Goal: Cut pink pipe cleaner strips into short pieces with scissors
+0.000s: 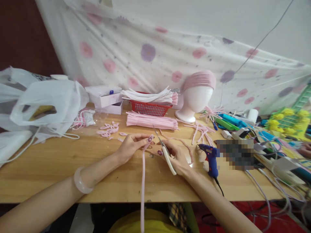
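Pinched in the fingers of my left hand (132, 147) is one end of a long pink pipe cleaner (143, 181), which hangs down past the table's front edge. My right hand (178, 158) grips a pair of scissors (167, 158) with white handles, their tips pointing up and away beside the left fingertips. Small pink loops (108, 129) lie beyond my left hand. A bundle of pink pipe cleaners (152, 121) rests behind both hands. To the right of my right hand lies a blue glue gun (212, 159).
A red basket (150, 108) of white and pink stems stands at the back, next to a white foam head (195, 100) with a pink wrap. White plastic bags (46, 100) fill the left. Cables and a power strip (279, 165) crowd the right, where another person's hand (305, 149) shows.
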A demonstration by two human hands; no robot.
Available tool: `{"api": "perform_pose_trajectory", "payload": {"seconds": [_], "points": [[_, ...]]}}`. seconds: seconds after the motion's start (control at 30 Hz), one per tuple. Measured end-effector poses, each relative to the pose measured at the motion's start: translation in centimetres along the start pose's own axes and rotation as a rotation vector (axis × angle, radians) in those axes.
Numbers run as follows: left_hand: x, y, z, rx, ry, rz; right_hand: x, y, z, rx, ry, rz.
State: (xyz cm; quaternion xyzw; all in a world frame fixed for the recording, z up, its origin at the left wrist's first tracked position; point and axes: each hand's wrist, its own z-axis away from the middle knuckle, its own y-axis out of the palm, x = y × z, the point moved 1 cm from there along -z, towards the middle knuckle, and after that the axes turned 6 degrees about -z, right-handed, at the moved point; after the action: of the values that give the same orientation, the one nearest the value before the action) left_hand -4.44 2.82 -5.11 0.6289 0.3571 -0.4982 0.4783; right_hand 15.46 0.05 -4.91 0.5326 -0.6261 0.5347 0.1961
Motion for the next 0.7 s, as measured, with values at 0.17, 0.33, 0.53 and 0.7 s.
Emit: {"api": "perform_pose_trajectory", "payload": {"seconds": [0.17, 0.33, 0.53, 0.7], "points": [[0.0, 0.1, 0.1, 0.009, 0.005, -0.041, 0.6, 0.2, 0.1, 0.009, 0.007, -0.007], [-0.3, 0.1, 0.1, 0.006, 0.021, -0.059, 0.6, 0.2, 0.1, 0.009, -0.001, -0.013], [-0.3, 0.2, 0.1, 0.005, 0.016, -0.042, -0.4, 0.1, 0.3, -0.015, -0.007, -0.038], [-0.4, 0.2, 0.0, 0.01, -0.002, 0.086, -0.7, -0.1, 0.1, -0.11, 0.006, -0.055]]}}
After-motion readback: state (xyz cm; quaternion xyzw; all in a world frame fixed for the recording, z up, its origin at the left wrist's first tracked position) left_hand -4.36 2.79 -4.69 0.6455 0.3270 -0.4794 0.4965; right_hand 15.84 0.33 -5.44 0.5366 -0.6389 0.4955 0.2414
